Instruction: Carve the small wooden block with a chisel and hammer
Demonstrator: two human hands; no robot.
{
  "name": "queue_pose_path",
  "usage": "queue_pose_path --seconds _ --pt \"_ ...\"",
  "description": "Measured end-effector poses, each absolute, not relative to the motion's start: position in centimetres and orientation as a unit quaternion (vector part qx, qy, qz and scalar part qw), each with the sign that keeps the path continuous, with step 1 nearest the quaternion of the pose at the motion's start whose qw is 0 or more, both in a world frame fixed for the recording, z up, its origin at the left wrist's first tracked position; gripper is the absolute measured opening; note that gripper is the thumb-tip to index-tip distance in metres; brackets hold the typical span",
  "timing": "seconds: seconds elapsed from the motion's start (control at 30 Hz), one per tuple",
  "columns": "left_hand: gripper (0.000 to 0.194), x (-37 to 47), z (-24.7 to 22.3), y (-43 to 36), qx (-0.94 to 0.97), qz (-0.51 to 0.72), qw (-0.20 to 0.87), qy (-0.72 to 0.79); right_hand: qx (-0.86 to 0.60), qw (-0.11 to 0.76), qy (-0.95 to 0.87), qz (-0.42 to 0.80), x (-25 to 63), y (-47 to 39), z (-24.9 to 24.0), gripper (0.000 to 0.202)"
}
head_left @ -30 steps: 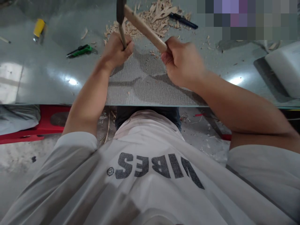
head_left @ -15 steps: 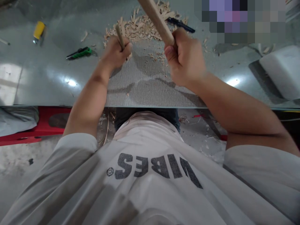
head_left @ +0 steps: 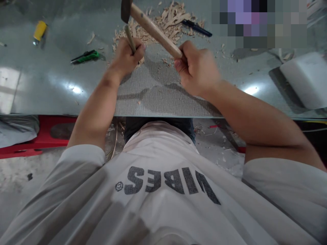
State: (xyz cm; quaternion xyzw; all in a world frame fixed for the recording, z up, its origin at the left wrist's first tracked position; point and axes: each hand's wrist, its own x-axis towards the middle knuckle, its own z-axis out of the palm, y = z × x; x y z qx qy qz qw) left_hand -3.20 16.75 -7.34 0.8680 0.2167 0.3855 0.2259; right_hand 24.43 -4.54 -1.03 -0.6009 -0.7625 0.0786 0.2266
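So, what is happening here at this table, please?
A person in a white shirt works at a grey table. The right hand grips a wooden-handled hammer, its head just above the top of a thin wooden stick that the left hand holds upright on a grey mat. A pile of wood shavings lies behind the hands. A green utility knife, a yellow object and a dark pen lie untouched.
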Motion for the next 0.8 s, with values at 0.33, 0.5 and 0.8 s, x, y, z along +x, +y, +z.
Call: queue_pose_path --seconds 0.33,0.5,0.8 --pt "0.079 -3.5 -6.4 15.7 0.894 0.333 0.129 0.271 -0.616 0.150 -0.771 0.054 24.1 -4.8 -0.9 0.048" --pt "0.078 -3.9 -6.0 15.1 0.897 0.310 0.124 0.289 -0.619 0.145 -0.770 0.050 24.1 -4.9 -0.7 0.052" --pt "0.082 -4.3 -6.8 16.4 0.896 0.289 0.122 0.315 -0.615 0.175 -0.766 0.066 24.2 -4.6 -1.3 0.044"
